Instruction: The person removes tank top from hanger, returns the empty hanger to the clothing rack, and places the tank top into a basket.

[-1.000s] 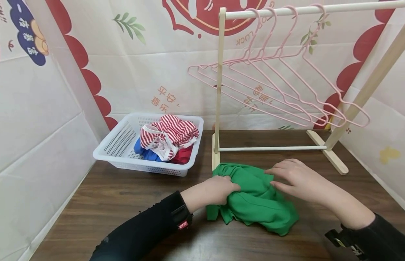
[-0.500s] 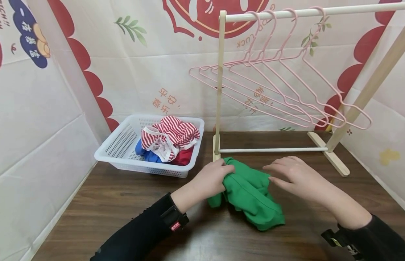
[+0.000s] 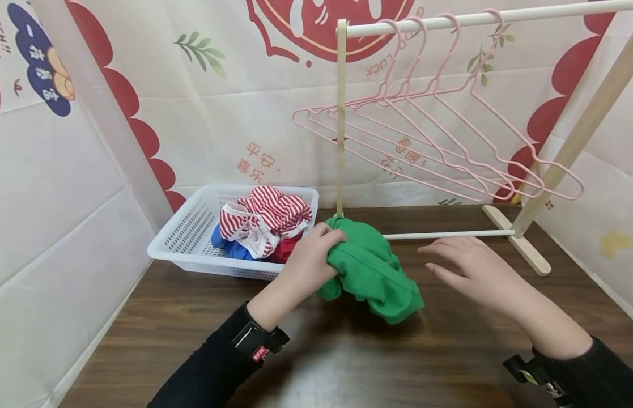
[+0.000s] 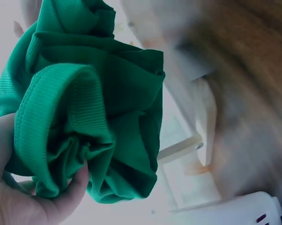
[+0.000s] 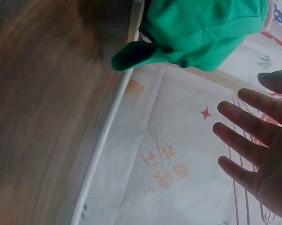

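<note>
A crumpled green garment point(image 3: 372, 266) with a ribbed band hangs from my left hand point(image 3: 308, 258), lifted off the table. In the left wrist view the thumb and fingers of that hand point(image 4: 33, 201) pinch the ribbed part of the green cloth point(image 4: 127, 89). To the right of the garment my right hand point(image 3: 471, 272) hovers apart from it, holding nothing. The right wrist view shows the fingers of this hand point(image 5: 267, 140) spread, with the green cloth point(image 5: 202, 33) beyond them.
A white perforated basket point(image 3: 178, 243) stands left of the garment, holding a red-and-white striped garment point(image 3: 275, 212) with blue and red cloth under it. Several pink hangers point(image 3: 438, 141) hang on a wooden rack point(image 3: 340, 124) at the back right. Printed cloth walls surround the brown table point(image 3: 347, 362).
My left hand has moved up and to the left, lifting the green garment from the table toward the basket. My right hand has stayed nearly in place, and the garment has left its side.
</note>
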### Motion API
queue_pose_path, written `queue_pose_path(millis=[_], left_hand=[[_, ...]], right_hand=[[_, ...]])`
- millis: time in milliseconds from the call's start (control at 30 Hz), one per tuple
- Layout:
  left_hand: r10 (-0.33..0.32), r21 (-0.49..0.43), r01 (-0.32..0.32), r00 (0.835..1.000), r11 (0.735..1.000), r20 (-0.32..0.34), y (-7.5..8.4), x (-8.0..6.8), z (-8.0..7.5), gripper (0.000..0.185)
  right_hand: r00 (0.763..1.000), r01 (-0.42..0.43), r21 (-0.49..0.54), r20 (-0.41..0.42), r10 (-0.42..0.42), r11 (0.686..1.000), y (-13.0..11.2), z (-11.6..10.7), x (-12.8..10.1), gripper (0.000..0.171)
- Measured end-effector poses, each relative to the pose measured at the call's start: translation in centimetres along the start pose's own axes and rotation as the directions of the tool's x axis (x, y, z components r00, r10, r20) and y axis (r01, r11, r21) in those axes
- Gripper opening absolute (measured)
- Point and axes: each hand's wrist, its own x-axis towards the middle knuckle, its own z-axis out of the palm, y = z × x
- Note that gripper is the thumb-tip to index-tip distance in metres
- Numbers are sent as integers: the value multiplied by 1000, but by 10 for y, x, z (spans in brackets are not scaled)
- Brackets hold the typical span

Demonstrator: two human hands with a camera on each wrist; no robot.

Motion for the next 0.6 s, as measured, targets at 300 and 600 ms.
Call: queue_pose_path(millis=[300, 600], left_hand=[[-42, -67, 29, 977, 997, -208, -1, 0, -27, 36], [-126, -158, 78, 938, 984, -323, -1, -2, -50, 33]], right_hand=[[1000, 0, -2, -24, 0, 1000, 0, -8, -1, 30], [998, -38, 10, 50, 38, 999, -4, -21, 7, 27]])
